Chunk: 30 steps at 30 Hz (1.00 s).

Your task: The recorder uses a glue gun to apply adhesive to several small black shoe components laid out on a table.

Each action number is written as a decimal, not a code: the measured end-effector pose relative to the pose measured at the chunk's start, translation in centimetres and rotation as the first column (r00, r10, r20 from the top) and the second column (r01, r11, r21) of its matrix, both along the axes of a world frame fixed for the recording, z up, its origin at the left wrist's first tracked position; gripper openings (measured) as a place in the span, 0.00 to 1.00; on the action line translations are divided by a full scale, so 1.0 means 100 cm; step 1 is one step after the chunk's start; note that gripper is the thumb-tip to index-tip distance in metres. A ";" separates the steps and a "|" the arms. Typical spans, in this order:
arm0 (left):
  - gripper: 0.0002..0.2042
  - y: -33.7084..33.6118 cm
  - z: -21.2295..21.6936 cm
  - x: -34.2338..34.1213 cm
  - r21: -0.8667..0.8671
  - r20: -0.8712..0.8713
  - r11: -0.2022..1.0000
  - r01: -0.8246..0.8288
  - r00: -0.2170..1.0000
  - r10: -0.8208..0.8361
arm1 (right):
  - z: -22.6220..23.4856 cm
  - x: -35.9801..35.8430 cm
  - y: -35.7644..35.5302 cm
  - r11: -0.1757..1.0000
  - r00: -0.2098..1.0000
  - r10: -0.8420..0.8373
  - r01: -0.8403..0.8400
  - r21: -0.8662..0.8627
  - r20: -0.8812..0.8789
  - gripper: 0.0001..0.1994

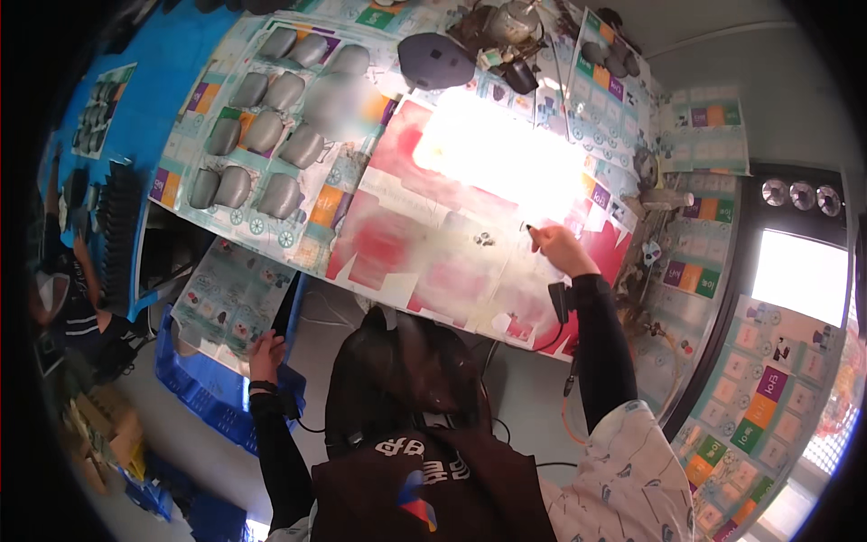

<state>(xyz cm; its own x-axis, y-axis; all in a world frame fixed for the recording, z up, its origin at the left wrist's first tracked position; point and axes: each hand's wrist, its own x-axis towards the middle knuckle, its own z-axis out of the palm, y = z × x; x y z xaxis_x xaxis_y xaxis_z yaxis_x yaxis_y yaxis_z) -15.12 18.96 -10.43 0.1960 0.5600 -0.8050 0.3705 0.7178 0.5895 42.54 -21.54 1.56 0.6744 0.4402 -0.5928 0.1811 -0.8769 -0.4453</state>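
Over the pink and white sheet, my right hand (558, 248) pinches a small dark piece (530, 228) between thumb and fingertips; its exact kind is too small to tell. Left of that hand, several small shiny metal parts (485, 239) lie in a cluster on the pink and white sheet (384, 248). Down at the left, below the table edge, my left hand (265, 357) is beside a patterned sheet (226, 294) draped over a blue crate (208, 397). Its fingers look apart, and I see nothing held in them.
Rows of grey rounded covers (264, 132) lie on the table's left side. A dark oval piece (436, 61) sits at the back, near a metal pot-shaped fixture (513, 23). Glare whitens the middle. Another person (81, 280) is at far left; cables hang below the table.
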 end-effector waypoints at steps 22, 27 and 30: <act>0.15 -0.017 0.009 0.029 -0.028 -0.036 0.998 0.048 0.998 -0.049 | -0.091 -0.084 0.041 0.775 0.857 -0.472 0.515 0.367 -0.208 0.09; 0.14 -0.010 0.017 -0.009 0.007 -0.082 0.999 0.041 0.996 -0.040 | -0.143 -0.104 0.065 0.959 0.938 -0.259 0.221 0.180 0.230 0.14; 0.10 -0.023 -0.024 -0.001 0.420 -0.454 0.400 0.815 0.570 -0.684 | -0.208 -0.079 0.008 0.996 0.930 -0.090 0.079 0.047 0.356 0.19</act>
<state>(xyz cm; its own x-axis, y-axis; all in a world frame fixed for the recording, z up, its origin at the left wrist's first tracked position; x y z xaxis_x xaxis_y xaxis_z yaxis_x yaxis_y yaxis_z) -15.26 16.68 -12.88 0.6532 0.5806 -0.4861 0.7336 -0.3260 0.5963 34.60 -20.75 -19.28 0.8744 0.3867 -0.2929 0.2591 -0.8827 -0.3920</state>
